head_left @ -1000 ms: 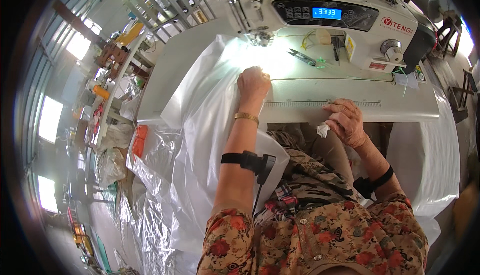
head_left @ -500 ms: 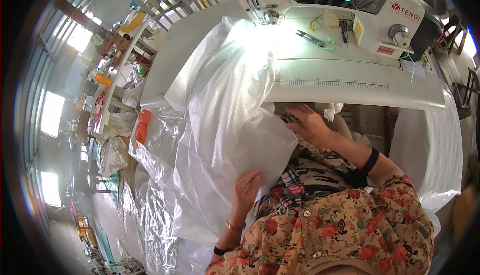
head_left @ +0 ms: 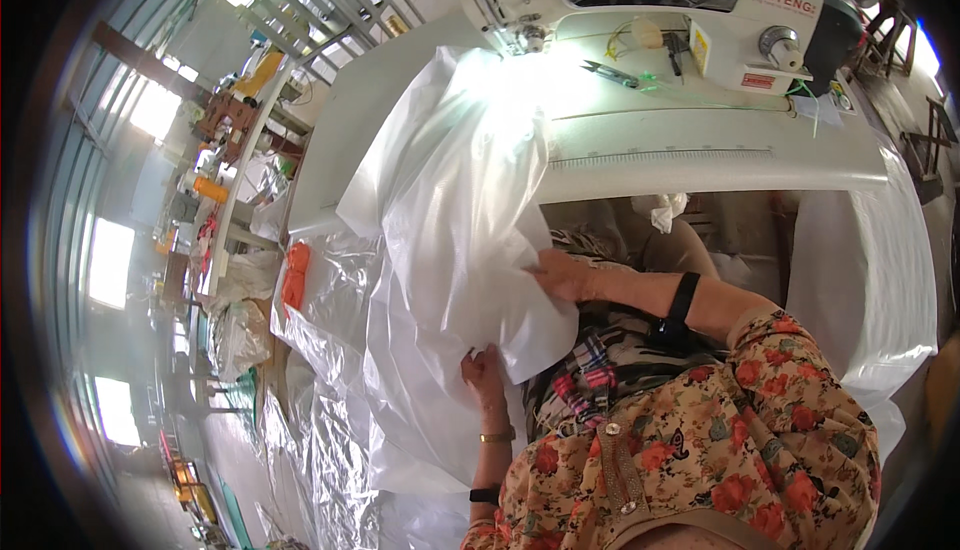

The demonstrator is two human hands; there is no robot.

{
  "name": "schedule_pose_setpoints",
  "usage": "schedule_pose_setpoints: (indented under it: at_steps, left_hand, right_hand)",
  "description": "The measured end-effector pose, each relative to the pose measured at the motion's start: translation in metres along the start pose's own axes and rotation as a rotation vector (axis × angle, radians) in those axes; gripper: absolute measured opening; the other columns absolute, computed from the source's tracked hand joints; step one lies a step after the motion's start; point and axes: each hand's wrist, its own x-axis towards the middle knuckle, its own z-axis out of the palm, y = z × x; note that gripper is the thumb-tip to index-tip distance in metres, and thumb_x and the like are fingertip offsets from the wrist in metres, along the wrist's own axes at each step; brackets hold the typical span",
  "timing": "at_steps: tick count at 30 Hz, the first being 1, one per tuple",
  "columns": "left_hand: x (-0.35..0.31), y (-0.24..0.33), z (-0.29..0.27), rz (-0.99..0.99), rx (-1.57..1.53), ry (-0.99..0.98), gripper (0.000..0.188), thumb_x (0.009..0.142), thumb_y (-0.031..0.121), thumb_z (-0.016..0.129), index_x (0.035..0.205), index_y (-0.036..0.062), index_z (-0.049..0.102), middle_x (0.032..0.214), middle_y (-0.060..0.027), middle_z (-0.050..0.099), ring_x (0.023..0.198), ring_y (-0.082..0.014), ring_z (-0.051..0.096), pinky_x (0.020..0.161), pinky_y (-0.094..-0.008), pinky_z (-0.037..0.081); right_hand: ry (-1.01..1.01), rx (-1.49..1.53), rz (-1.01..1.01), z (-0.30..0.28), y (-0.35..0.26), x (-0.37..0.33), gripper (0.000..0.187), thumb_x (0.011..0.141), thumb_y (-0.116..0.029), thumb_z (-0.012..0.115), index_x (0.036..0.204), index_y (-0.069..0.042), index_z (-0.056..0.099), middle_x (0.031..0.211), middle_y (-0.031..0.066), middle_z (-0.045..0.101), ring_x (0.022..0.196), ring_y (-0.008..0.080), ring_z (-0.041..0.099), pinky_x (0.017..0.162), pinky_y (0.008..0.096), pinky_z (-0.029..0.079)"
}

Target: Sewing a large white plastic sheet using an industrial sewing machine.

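A large sheet of translucent white plastic (head_left: 450,240) hangs in folds from the sewing machine (head_left: 660,25) over the table's near edge to my lap. My right hand (head_left: 562,275) has its fingers closed on the sheet's right edge, some of them hidden by the folds. Lower and further left, my left hand (head_left: 484,372) pinches the sheet near its lower part, fingertips together. Bright lamp glare at the needle washes out the sheet's far end there.
Thread snips (head_left: 610,73) and a dark small tool (head_left: 675,53) lie on the machine table (head_left: 660,165), right of the needle. An orange bundle (head_left: 295,277) hangs by the table's left side. More white sheeting (head_left: 865,280) drapes at the right.
My right hand has moved left and down from beside the table edge onto the sheet. My left hand has closed on the sheet. The view has shifted slightly.
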Motion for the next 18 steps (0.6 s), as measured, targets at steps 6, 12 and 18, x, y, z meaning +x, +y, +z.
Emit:
schedule_pose_setpoints:
  at_steps: [6, 12, 18]
  left_hand:
    - [-0.012, 0.115, -0.130, 0.413, -0.252, 0.329, 0.016, 0.093, 0.002, 0.057, 0.108, 0.0002, 0.063, 0.106, -0.0131, 0.067, 0.092, -0.0198, 0.065, 0.079, -0.0309, 0.056]
    - [-0.051, 0.257, -0.180, 0.761, -0.020, 0.350, 0.023, 0.096, 0.014, 0.055, 0.077, 0.0012, 0.052, 0.067, -0.0009, 0.053, 0.061, -0.0068, 0.047, 0.058, -0.0232, 0.043]
    - [0.106, 0.157, -0.243, 0.681, 0.217, 0.169, 0.026, 0.093, 0.016, 0.061, 0.073, 0.0005, 0.059, 0.063, 0.0043, 0.047, 0.059, -0.0049, 0.039, 0.052, -0.0245, 0.036]
  right_hand:
    - [-0.287, 0.763, 0.078, -0.016, -0.093, -0.035, 0.036, 0.096, -0.032, 0.052, 0.106, 0.000, 0.067, 0.093, 0.0080, 0.070, 0.083, 0.0200, 0.064, 0.076, 0.0356, 0.051]
    - [-0.486, 0.842, -0.458, -0.014, -0.175, -0.076, 0.037, 0.098, -0.034, 0.052, 0.118, -0.004, 0.062, 0.098, 0.0097, 0.069, 0.091, 0.0202, 0.064, 0.083, 0.0343, 0.049]
    - [-0.678, 0.389, -0.307, -0.010, -0.108, -0.083, 0.046, 0.094, -0.045, 0.057, 0.109, -0.003, 0.066, 0.091, 0.0126, 0.069, 0.086, 0.0209, 0.065, 0.079, 0.0344, 0.051]
